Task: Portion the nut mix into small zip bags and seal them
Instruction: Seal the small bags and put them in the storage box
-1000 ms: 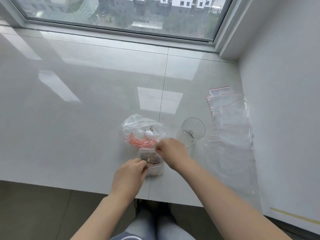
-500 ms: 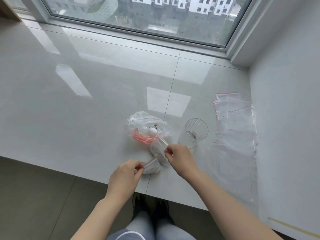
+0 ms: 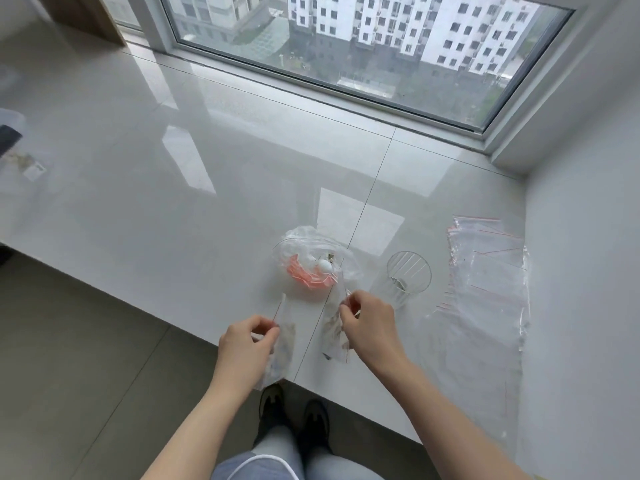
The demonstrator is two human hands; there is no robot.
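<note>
Each hand holds one small zip bag of nut mix at lower centre of the frame, above the near edge of the white counter [image 3: 173, 202]. The left hand [image 3: 244, 344] has its grip pinching the left bag [image 3: 285, 341] near the top. The right hand [image 3: 372, 327] has its grip pinching the right bag [image 3: 332, 330]. Just above them sits the large clear bag [image 3: 311, 261] with a glass cup [image 3: 407, 277] beside it. Empty zip bags [image 3: 491, 271] lie at the right.
</note>
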